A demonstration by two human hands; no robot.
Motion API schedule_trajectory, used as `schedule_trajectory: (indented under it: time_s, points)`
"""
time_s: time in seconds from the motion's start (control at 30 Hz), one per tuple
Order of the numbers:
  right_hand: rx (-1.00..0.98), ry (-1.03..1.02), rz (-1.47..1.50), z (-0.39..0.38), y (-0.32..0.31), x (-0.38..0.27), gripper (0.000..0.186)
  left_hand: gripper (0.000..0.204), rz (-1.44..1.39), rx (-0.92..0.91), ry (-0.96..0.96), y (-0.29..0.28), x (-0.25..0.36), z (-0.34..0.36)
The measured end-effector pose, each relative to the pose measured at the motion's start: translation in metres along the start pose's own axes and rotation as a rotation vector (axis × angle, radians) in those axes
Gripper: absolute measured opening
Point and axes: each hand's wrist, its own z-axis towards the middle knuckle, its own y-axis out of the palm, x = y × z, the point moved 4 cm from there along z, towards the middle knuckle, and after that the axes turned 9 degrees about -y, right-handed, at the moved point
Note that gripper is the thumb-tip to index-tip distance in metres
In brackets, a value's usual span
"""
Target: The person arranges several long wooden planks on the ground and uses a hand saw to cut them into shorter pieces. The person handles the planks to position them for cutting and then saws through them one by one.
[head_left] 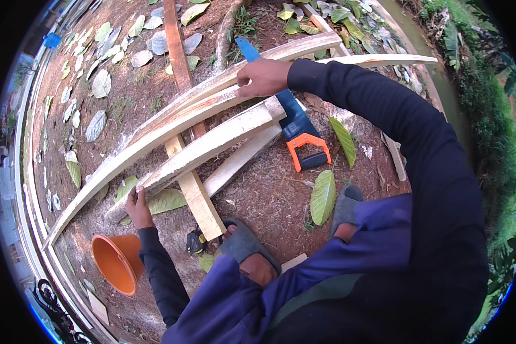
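My left hand (pixel 139 207) is closed round the near left end of a short, pale wooden beam (pixel 212 140). My right hand (pixel 264 77) bends over the long pale planks (pixel 189 112), its fingers closed on the edge of one. A handsaw with a blue blade (pixel 295 117) and an orange and black handle (pixel 309 150) lies on the ground, handle towards me. Its blade passes beneath the planks, and the tip shows beyond them. Under the beam run a squared wooden crosspiece (pixel 200 203) and another weathered board (pixel 243 160).
An orange bucket (pixel 117 264) lies tilted beside my left forearm. Near my sandalled foot (pixel 249 249) sits a black and yellow tape measure (pixel 196 242). A reddish board (pixel 178 46) extends away from me. Large fallen leaves (pixel 324 198) dot the soil; a water channel (pixel 424 46) runs along the right.
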Motion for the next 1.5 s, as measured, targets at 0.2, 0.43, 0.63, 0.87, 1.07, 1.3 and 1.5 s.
schedule_trajectory:
  time_s: [0.2, 0.43, 0.63, 0.87, 1.07, 1.3, 1.5]
  points:
    - [-0.168, 0.288, 0.289, -0.051, 0.019, 0.05, 0.034, 0.065, 0.04, -0.026, -0.066, 0.012, 0.023, -0.009]
    - [0.044, -0.114, 0.167, -0.088, 0.058, 0.044, 0.099, 0.076, 0.281, -0.091, 0.14, 0.013, 0.03, -0.018]
    - [0.153, -0.097, 0.236, -0.091, 0.066, 0.056, 0.091, 0.071, 0.235, -0.067, 0.059, 0.019, 0.027, -0.025]
    - [0.316, -0.124, 0.383, -0.101, 0.071, 0.056, 0.08, 0.072, 0.246, -0.089, 0.06, 0.042, 0.046, -0.042]
    - [0.337, -0.114, 0.399, -0.101, 0.073, 0.054, 0.075, 0.071, 0.165, -0.125, 0.02, 0.039, 0.044, -0.042]
    - [0.335, -0.091, 0.391, -0.1, 0.076, 0.058, 0.08, 0.07, 0.215, -0.092, 0.039, 0.046, 0.053, -0.044]
    - [0.326, -0.1, 0.409, -0.101, 0.077, 0.06, 0.08, 0.068, 0.216, -0.088, 0.052, 0.05, 0.056, -0.043]
